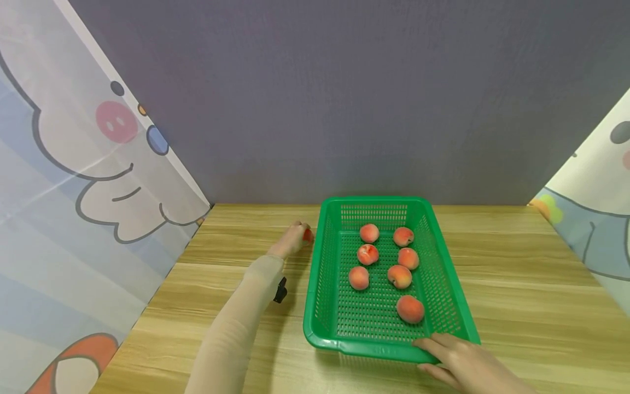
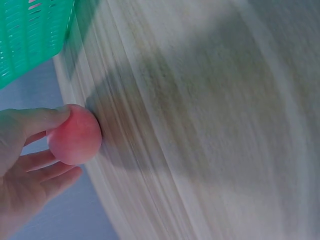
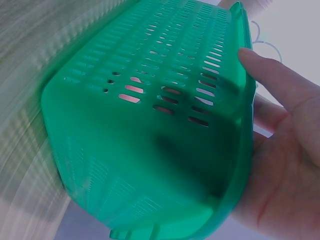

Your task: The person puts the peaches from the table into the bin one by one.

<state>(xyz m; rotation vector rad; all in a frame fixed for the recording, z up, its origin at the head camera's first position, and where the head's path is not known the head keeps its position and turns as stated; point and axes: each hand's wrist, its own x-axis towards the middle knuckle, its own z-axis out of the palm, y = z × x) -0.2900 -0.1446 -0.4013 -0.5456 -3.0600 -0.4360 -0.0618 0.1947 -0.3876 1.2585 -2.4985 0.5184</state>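
My left hand holds a peach between thumb and fingers, just outside the left side of a green plastic basket. In the left wrist view that peach is at or very near the tabletop; whether it touches the wood I cannot tell. My right hand grips the near rim of the basket at its right corner, thumb outside and fingers over the edge. Several peaches lie inside on the slotted floor, among them a peach closest to the right hand and a peach toward the far end.
The basket stands on a wood-grain table. A grey wall panel rises behind it. Cartoon-printed sheets hang on both sides, the left sheet bordering the table's left edge. A small black object shows beside the left wrist.
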